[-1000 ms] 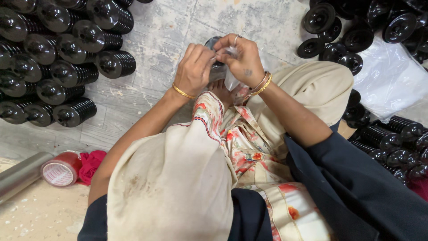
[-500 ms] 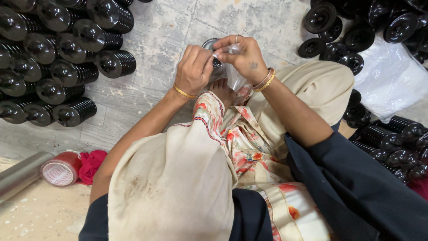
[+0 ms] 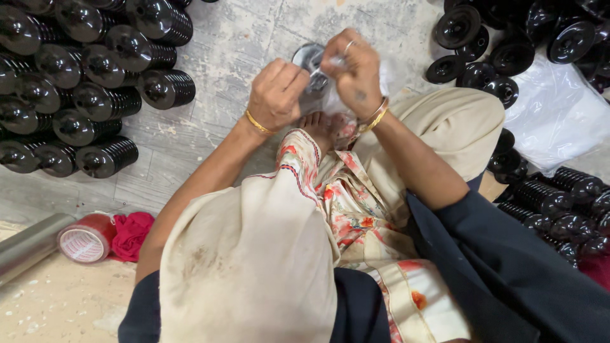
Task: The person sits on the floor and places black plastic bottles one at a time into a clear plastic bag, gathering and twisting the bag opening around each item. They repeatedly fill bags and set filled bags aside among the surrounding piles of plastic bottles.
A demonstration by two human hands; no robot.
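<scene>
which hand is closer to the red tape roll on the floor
Left. The left hand is up by the shiny round part, on the same side as the red tape roll but well above it. The right hand is farther across.

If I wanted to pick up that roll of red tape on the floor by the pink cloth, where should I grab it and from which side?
Judging by its pose, grip the roll of red tape across its outer rim, coming from above. It lies on its side with the open core facing the camera, so the curved band is exposed on top. A metal tube is close on one side and a pink cloth is close on the other, so side approaches look cramped.
</scene>
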